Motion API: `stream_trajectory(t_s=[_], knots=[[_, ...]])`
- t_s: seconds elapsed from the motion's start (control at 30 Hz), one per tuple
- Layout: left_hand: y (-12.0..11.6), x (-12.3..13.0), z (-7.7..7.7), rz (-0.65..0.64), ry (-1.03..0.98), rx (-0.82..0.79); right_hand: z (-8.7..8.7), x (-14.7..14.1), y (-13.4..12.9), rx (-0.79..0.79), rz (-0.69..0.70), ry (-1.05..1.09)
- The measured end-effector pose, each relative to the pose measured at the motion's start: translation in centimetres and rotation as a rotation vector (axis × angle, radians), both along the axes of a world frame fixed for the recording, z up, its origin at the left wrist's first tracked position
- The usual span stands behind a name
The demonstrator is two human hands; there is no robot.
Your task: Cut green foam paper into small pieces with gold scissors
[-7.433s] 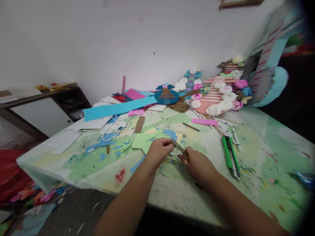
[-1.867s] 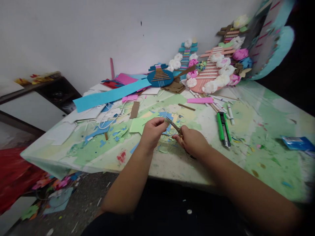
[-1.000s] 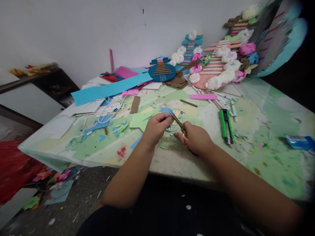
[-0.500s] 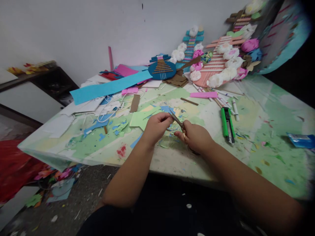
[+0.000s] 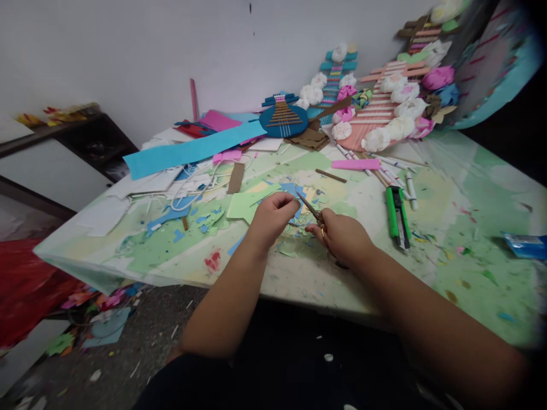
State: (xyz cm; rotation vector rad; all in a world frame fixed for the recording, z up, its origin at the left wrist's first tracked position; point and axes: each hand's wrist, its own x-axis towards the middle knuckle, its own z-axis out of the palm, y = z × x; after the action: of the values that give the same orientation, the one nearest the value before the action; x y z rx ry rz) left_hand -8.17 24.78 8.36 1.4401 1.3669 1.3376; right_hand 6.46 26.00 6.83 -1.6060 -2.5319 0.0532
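Observation:
My right hand [image 5: 345, 234] is closed round the handles of a pair of scissors [image 5: 310, 206], whose blades point up and left toward my other hand. My left hand [image 5: 274, 219] has its thumb and fingers pinched together just left of the blade tips. Whatever lies in that pinch is too small or hidden to name. Under and behind the hands are a light green paper sheet [image 5: 241, 206], blue paper [image 5: 290, 189] and many small paper scraps.
A green utility knife [image 5: 398, 219] lies right of my hands, below several white markers [image 5: 411, 191]. A long blue paper strip [image 5: 194, 151] and white cord lie at the left. Paper instruments with paper flowers [image 5: 384, 114] lean against the wall. A blue packet [image 5: 525, 245] is far right.
The scissors' blade tips have moved slightly away from my left hand's fingertips. The whole view has shifted a little; both hands keep nearly the same pose.

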Motion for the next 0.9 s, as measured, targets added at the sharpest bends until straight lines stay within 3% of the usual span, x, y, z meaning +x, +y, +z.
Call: stream_trajectory(t_s=[0.2, 0.3, 0.47, 0.63, 0.7, 0.77, 0.9], knots=[[0.6, -0.7, -0.6, 0.04, -0.004, -0.008, 0.0, 0.2, 0.1, -0.06, -0.014, 0.064], [0.9, -1.1, -0.9, 0.208, 0.107, 0.037, 0.1, 0.2, 0.2, -0.091, -0.039, 0.105], [-0.6, -3.0, -0.1, 0.475, 0.638, 0.084, 0.2, 0.3, 0.3, -0.012, 0.046, 0.275], [-3.4, -9.1, 0.4, 0.777, 1.087, -0.198, -0.1, 0.3, 0.5, 0.092, 0.094, 0.422], [-4.2, -11.6, 0.1, 0.802, 1.15, -0.377, -0.1, 0.2, 0.4, 0.099, 0.103, 0.462], [-4.9, -13.2, -0.2, 0.734, 1.18, -0.476, -0.1, 0.2, 0.4, 0.104, 0.106, 0.515], [-5.5, -13.3, -0.2, 0.701, 1.281, -0.365, 0.0, 0.6, 0.4, 0.114, 0.024, 0.687]])
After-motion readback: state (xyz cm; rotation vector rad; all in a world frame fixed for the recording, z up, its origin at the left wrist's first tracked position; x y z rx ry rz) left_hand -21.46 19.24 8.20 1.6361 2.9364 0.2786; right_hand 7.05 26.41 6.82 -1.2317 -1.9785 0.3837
